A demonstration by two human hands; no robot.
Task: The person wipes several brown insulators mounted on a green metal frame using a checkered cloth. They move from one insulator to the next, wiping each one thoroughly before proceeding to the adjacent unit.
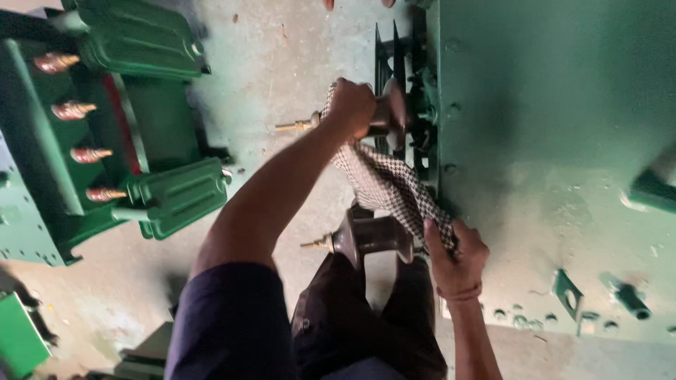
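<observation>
Apparently the wiping is in mid course: the left hand [352, 105], at about 12 o'clock of the frame's middle, has its fingers curled tight around one end of a black-and-white checkered cloth [391, 184] and pressed against the upper brown bushing [384, 116], a ribbed insulator with a brass stud sticking out to the left of the green transformer tank [549, 141]. The cloth runs slack and diagonal from there down to 5 o'clock, where the right hand [458, 257] has its fingers closed in a fist on the other end, resting against the tank's edge. A lower brown bushing [370, 238] stands just below the cloth, near but seemingly not touched by it. Judging by this, the upper bushing is being rubbed now and the lower one remains; how clean either is cannot be told. At 9 o'clock a second green transformer [105, 134] sits on the floor [282, 49], well apart.
</observation>
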